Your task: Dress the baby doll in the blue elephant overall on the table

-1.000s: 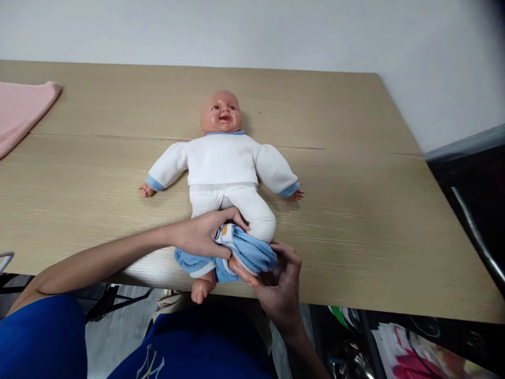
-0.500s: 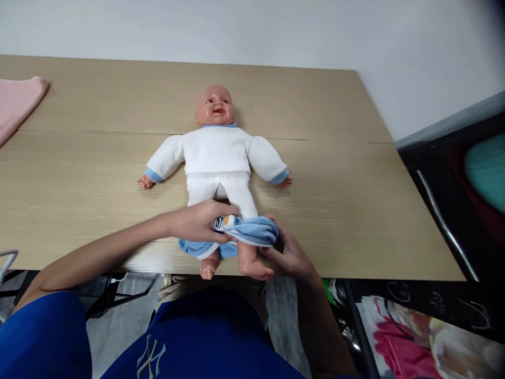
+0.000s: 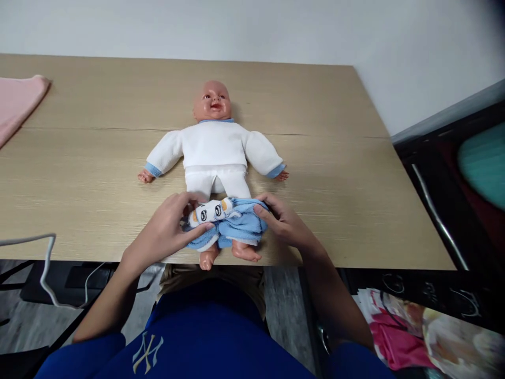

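Left hand (image 3: 168, 226), right hand (image 3: 287, 222), each with a grip on one blue garment (image 3: 241, 227) around one doll's (image 3: 215, 143) two legs (image 3: 235, 183)

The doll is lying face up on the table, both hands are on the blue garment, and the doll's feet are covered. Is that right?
Not quite: the head view shows both feet bare below the blue garment. The doll does lie face up on the table, with the left hand and right hand on the garment.
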### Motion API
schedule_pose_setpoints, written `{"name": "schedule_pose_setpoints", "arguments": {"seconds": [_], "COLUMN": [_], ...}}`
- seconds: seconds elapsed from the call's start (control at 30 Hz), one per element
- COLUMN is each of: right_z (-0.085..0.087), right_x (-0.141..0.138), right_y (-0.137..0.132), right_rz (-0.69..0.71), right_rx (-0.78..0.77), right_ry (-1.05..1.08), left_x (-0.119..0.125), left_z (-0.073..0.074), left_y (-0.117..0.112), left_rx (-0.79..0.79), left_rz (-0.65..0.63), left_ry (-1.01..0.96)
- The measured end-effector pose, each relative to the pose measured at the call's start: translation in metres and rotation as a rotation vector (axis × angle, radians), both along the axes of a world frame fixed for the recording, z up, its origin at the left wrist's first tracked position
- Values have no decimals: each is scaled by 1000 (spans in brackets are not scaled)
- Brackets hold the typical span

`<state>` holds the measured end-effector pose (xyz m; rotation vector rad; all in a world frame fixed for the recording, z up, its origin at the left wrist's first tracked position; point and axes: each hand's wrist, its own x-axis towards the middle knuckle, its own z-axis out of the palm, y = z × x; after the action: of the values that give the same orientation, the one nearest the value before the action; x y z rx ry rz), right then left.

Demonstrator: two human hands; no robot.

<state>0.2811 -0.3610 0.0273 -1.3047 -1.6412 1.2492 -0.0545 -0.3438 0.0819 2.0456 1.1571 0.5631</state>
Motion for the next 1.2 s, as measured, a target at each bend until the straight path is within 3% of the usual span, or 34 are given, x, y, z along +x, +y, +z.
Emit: {"name": "schedule_pose_setpoints", "arguments": {"seconds": [0.17, 0.3, 0.5, 0.67, 0.77, 0.87, 0.97, 1.1, 1.2], "right_z": [2, 9, 10, 9, 6, -3, -16, -34, -39], "right_x": [-3, 1, 10, 9, 6, -2, -13, -29, -40], "right_y": [5, 12, 21, 23, 23, 20, 16, 26, 44], "right_rz": [-25, 58, 198, 264, 197, 54, -78, -212, -258], "right_rx": [137, 204, 24, -100, -50, 156, 224, 196, 219], "right_ry": [-147, -135, 37, 42, 47, 73, 107, 132, 132], "left_x": [-34, -41, -27, -14, -16, -21, -20, -8, 5], "left_z": [-22, -33, -46, -49, -50, -52, -56, -64, -67], "left_y": [-22, -23, -19, -11, -7, -5, 0, 19, 39], "left_rx": [-151, -80, -122, -178, 8, 162, 100, 72, -22], "left_rz": [-9, -18, 136, 215, 187, 132, 105, 237, 298], "left_ry": [-72, -153, -307, -366, -253, -193, -253, -289, -429]}}
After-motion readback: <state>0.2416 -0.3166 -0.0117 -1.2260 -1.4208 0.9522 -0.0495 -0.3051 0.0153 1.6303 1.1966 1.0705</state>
